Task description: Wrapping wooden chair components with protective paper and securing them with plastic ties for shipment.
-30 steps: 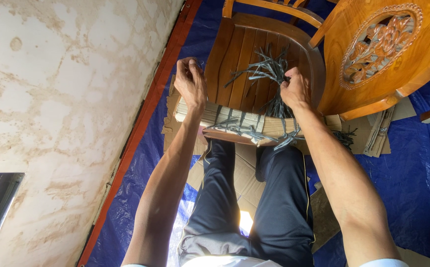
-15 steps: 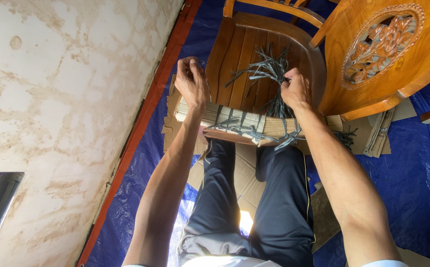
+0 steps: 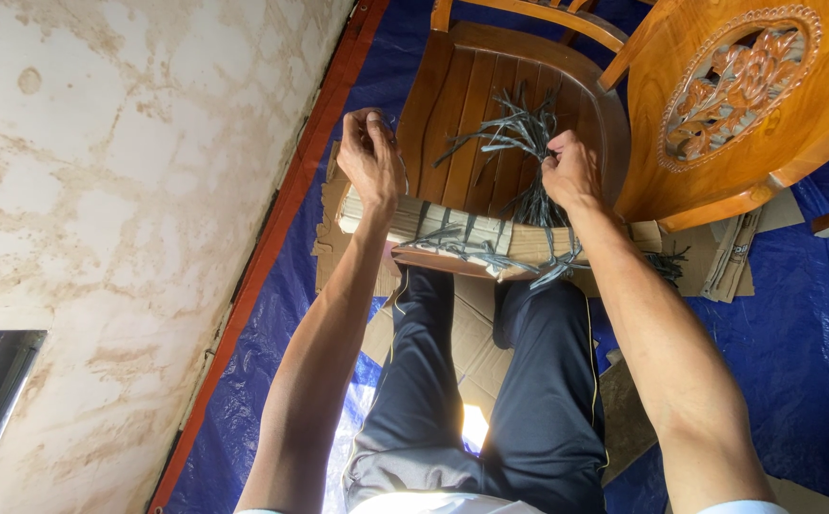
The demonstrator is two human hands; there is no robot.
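Observation:
A bundle of pale flat strips (image 3: pixel 490 231) lies across the front edge of a wooden chair seat (image 3: pixel 476 95), bound with dark grey bands. My left hand (image 3: pixel 371 157) is closed at the bundle's left end, its fingers curled over the edge. My right hand (image 3: pixel 571 171) grips a bunch of loose grey strands (image 3: pixel 519 133) that fan out over the seat. Some grey strand ends hang down in front of the bundle. My legs in dark trousers (image 3: pixel 490 381) stretch out under the chair's front.
A carved wooden chair back (image 3: pixel 748 95) stands at the right. Blue tarp (image 3: pixel 795 333) covers the floor, with flattened cardboard (image 3: pixel 452 324) under my legs. A stained pale wall (image 3: pixel 109 190) runs along the left, edged by a red strip (image 3: pixel 271 247).
Both hands stay in nearly the same places. My left hand has shifted slightly at the bundle's end.

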